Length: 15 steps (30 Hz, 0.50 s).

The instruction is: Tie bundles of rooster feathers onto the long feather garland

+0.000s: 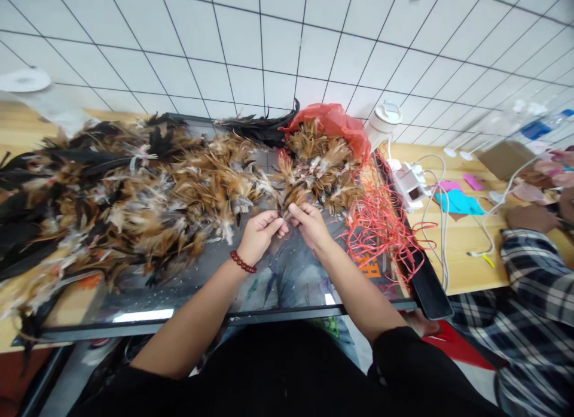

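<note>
Brown-and-black small feather bunch (pixel 293 195) sits between both hands, over a dark glossy tabletop (pixel 201 279). Left hand (pixel 262 231), with a dark-red beaded bracelet (pixel 243 262) at its wrist, pinches the base, thumb against fingers; right hand (pixel 310 225) clamps the same bunch, thumb uppermost. Fingers hide the quills; the bunch's upper edge blurs into brown feather clumps (pixel 320 160) behind. Tangled red plastic twine (pixel 381 231) lies to the right. Co-worker's plaid sleeve (pixel 538 267) is cut off at frame edge.
</note>
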Each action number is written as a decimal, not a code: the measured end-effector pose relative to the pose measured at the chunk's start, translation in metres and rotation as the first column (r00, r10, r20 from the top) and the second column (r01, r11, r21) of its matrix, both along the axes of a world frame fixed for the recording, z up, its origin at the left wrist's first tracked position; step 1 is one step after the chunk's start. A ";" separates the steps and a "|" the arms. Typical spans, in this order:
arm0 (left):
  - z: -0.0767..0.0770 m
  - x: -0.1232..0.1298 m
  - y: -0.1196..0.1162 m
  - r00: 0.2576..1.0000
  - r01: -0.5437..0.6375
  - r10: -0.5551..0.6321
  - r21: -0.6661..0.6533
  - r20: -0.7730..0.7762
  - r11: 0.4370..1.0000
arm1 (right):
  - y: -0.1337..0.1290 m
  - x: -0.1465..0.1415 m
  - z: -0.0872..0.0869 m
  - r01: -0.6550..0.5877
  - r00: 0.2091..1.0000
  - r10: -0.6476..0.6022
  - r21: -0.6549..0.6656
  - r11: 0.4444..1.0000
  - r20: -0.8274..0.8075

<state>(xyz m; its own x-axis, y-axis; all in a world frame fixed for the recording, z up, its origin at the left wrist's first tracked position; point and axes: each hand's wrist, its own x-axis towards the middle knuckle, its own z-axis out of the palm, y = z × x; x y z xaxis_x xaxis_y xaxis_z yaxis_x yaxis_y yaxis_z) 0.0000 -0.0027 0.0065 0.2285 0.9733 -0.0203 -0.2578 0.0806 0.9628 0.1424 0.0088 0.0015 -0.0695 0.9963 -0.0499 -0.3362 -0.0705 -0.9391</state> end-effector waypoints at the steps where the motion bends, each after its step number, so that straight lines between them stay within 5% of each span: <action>1: 0.000 -0.001 0.001 0.999 0.011 -0.009 -0.041 0.046 0.999 | -0.001 0.000 0.002 -0.038 0.999 0.037 0.019 0.999 0.003; 5: -0.001 0.000 0.002 0.995 0.076 -0.063 -0.165 0.083 0.983 | -0.003 -0.003 0.006 -0.041 0.997 0.037 0.054 0.998 0.069; 10: -0.004 0.004 0.001 0.997 -0.052 0.047 -0.087 -0.055 0.995 | 0.000 -0.005 0.001 0.077 0.988 -0.087 0.082 0.994 0.124; 15: 0.000 0.000 0.001 0.997 -0.018 0.033 -0.194 0.072 0.981 | -0.002 -0.006 0.002 0.015 0.997 -0.022 0.093 0.996 0.071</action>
